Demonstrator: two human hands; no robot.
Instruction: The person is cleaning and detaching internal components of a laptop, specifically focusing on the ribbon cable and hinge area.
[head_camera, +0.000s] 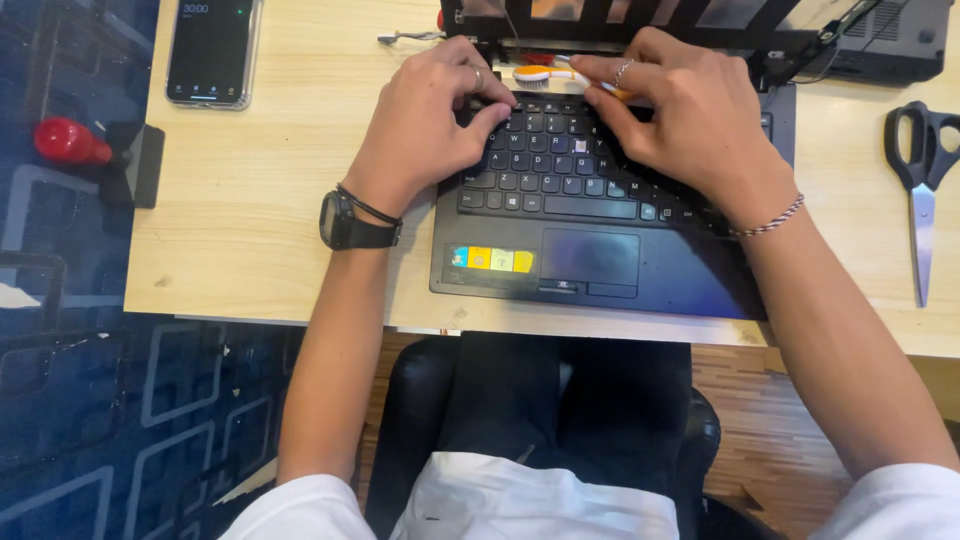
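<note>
Black office chair (420, 420) nearest, dark trousers, white shirt hem. Pale wooden table (250, 200); on it a black laptop (600, 270), matte palm rest with a strip of coloured stickers (491, 259), smooth touchpad. Left hand (425, 125), black wristwatch on the wrist, fingers curled, tips pressing the top key row, holding nothing. Right hand (690, 115), beaded bracelet, pinches a white-and-orange toothbrush (560, 76) lying across the keyboard's far edge between both hands. Scissors (922, 190) right; smartphone (212, 50) far left
</note>
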